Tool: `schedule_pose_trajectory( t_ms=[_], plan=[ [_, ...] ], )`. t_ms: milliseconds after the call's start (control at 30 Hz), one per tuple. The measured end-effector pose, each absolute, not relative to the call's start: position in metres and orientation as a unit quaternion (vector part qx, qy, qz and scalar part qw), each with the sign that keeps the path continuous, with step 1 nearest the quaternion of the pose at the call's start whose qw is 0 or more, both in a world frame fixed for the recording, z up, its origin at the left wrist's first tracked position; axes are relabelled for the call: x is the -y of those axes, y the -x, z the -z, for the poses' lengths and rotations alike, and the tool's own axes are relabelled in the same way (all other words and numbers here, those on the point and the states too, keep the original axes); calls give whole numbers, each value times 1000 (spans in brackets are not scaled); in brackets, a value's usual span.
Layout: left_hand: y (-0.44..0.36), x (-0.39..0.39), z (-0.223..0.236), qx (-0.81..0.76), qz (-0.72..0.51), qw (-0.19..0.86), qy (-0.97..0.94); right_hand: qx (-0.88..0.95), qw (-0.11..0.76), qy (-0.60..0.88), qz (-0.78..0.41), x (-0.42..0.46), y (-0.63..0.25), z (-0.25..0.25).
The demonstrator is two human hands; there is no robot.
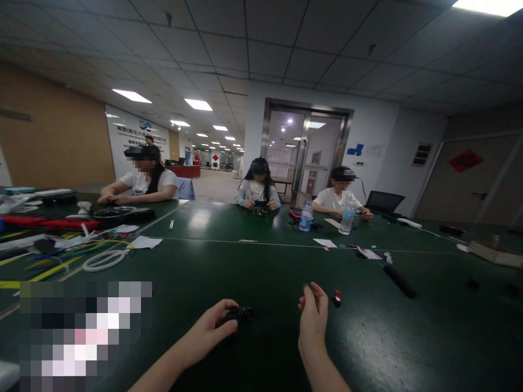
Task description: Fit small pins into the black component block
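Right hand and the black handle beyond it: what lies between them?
The head view shows a small, partly red item between them, nearer the right hand than the black handle.

The counter (278, 272) was dark green, crossed by pale seams (204, 240). The object (242, 314) in the left hand (216, 326) was black; the small piece (336, 298) beside the right hand (314, 313) was red and whitish. Toward the counter's left edge, a coiled cable (98, 268) was white and a strip (8, 285) yellow. Toward its far edge, a clear bottle (305, 219) bore a blue label.

Tabletop (384, 337): smooth, glossy | dark piece (242, 313): part-glossy | bottle (305, 218): clear plastic | sheet (144, 243): paper
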State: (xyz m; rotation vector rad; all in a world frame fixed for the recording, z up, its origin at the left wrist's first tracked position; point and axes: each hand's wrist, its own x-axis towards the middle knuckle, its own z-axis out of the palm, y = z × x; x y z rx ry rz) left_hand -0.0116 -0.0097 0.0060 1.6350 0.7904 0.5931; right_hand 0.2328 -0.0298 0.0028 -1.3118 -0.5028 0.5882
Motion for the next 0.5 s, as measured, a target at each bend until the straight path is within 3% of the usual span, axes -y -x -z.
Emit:
schedule_pose_trajectory(
  t_ms=[500],
  plan=[
    [8,9,-2,-287,-281,568,-719,240,724,591,-261,24,-239,9]
  ],
)
